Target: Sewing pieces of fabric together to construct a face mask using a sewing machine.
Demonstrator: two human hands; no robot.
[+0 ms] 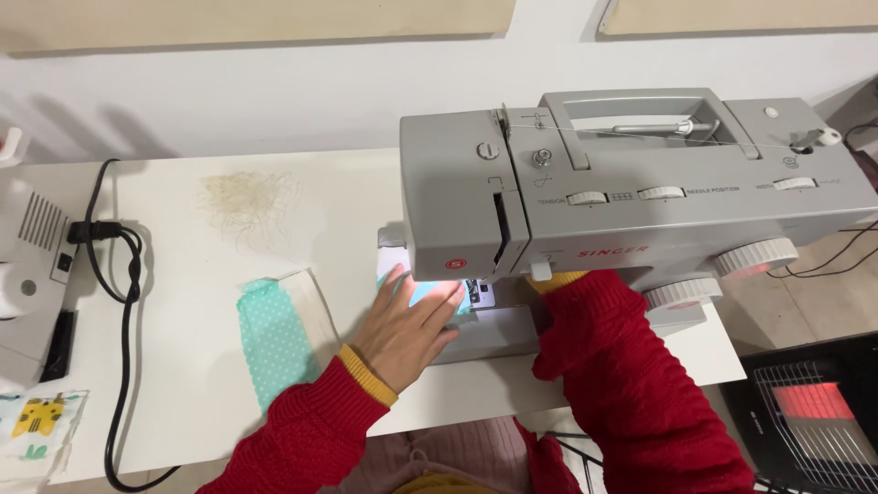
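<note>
Head view, from your left: a black power cable (123, 302) loops across the white desk (183, 366), with a small printed cloth piece (37, 423) at the near corner and a pale tangle of loose thread (249, 199) farther back. Next comes the mint dotted fabric (273, 343), edged with a cream strip, lying flat on the desk and running right under your left hand (410, 327) toward the needle area. That hand lies open, fingers spread, pressing the cloth flat just beside the presser foot. The cloth looks thin, soft and light, likely to slide or pucker on the smooth desk, so it is best held with flat fingers close to the foot, not pinched. The grey sewing machine (640, 192) is hard plastic and boxy, with a carry handle on top and 2 round dials at the front right. Your right hand is hidden behind the machine body; only the red knit sleeve (631, 366) with its yellow cuff shows, so I cannot tell how that hand is set. At far right, on the floor, a heater (809, 407) glows behind its wire grille.
</note>
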